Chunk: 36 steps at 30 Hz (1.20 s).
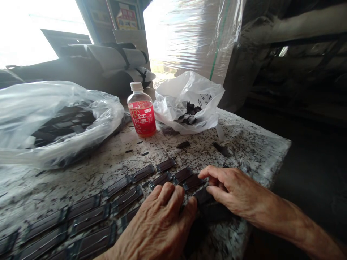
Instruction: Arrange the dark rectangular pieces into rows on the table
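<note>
While the left hand (165, 215) lies over the dark strips (89, 217) at six o'clock, the right hand (230, 187) at four parts thumb and forefinger; whether either grips one cannot be told. The strips spread from eight o'clock across the tabletop (257, 148); light, flat fingertip pressure should keep neighbours aligned.

A bottle (141, 112) with a white cap (136, 86) and a red label (143, 121) stands upright on the speckled tabletop (252, 139), between a large translucent bag (108, 112) and a smaller white bag (173, 97) that gapes open around dark scraps (191, 112); behind them lie pale rolls (114, 57), with a red-and-yellow poster (127, 18) above, and to their right rises a film-wrapped stack (189, 39) crossed by a thin green strap (216, 54)
</note>
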{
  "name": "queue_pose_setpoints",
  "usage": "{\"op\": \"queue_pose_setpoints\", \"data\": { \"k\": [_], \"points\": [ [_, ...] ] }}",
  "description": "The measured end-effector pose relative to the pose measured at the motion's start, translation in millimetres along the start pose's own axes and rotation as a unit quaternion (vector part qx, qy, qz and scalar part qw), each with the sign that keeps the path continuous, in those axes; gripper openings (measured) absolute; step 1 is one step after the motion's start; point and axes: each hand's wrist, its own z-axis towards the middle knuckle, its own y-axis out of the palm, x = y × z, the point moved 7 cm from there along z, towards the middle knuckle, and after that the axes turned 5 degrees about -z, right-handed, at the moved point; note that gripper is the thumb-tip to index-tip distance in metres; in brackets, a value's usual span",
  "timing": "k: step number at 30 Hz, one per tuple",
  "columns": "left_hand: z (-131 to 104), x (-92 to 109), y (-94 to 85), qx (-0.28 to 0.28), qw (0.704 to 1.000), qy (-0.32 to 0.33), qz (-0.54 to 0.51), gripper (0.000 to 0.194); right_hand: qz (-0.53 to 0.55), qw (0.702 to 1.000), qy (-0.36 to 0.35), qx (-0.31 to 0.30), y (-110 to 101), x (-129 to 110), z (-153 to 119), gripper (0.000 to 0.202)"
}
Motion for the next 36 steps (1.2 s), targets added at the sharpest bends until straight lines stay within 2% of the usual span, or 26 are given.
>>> {"op": "queue_pose_setpoints", "data": {
  "k": [2, 8, 13, 17, 21, 25, 29, 33, 36],
  "points": [
    [-1, 4, -2.9, 0.010, 1.000, 0.010, 0.019, 0.036, -0.001, 1.000, -0.008, 0.006, 0, -1, 0, 0.033],
    [-1, 8, -8.2, -0.013, 0.999, 0.003, 0.043, 0.038, -0.011, 1.000, -0.020, 0.018, 1, -5, -1, 0.035],
    [-3, 7, -4.7, 0.027, 0.999, 0.018, 0.040, 0.042, -0.036, 0.998, -0.027, 0.039, -1, -2, 0, 0.032],
    [-2, 5, 0.1, 0.032, 0.998, 0.023, 0.045, 0.049, -0.070, 0.992, -0.007, 0.102, -13, 9, -7, 0.028],
    [3, 3, 0.4, 0.033, 0.998, 0.022, 0.045, 0.050, -0.095, 0.981, -0.007, 0.170, -19, 14, -28, 0.028],
    [1, 5, -1.7, 0.048, 0.997, 0.022, 0.052, 0.046, -0.111, 0.967, -0.078, 0.216, -13, 3, -49, 0.035],
    [-5, 8, -3.4, 0.044, 0.997, 0.014, 0.058, 0.038, -0.173, 0.942, -0.164, 0.237, -1, -14, -59, 0.038],
    [-4, 8, -1.1, 0.026, 0.997, 0.014, 0.072, 0.036, -0.226, 0.930, -0.156, 0.244, 12, -19, -57, 0.038],
    [-2, 6, -0.4, 0.031, 0.997, 0.024, 0.068, 0.044, -0.250, 0.923, -0.133, 0.260, 17, -20, -56, 0.036]
  ]
}}
